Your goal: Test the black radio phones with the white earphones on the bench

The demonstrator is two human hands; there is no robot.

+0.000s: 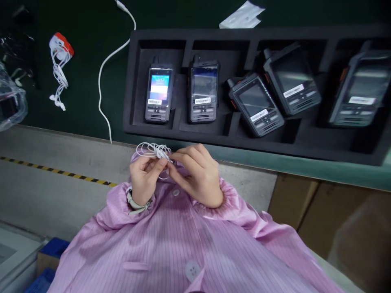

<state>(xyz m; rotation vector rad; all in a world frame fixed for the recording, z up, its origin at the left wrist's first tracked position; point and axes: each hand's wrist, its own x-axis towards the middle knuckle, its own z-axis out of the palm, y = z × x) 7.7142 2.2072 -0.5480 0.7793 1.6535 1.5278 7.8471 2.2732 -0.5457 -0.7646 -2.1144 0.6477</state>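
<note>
A bundled white earphone cable (pixel 157 151) is held in front of my chest, just off the table's near edge. My left hand (pixel 144 179) is closed on the bundle, thumb pressed against the fingers. At its right end, my right hand (pixel 197 173) pinches part of the same cable between thumb and forefinger. The exact piece at those fingertips is partly hidden. Beyond my hands, a black foam tray (pixel 210 136) carries several handheld radios with screens. The leftmost radio (pixel 159 95) has a lit display; a second radio (pixel 204 91) stands beside it.
White earphones (pixel 59 71) with a red piece lie at the left, near a loose white cable (pixel 100 77). A clear plastic bag (pixel 12 101) sits at the far left. Behind the tray is a white plastic wrapper (pixel 242 15). Cardboard boxes (pixel 342 219) stand below the table at right.
</note>
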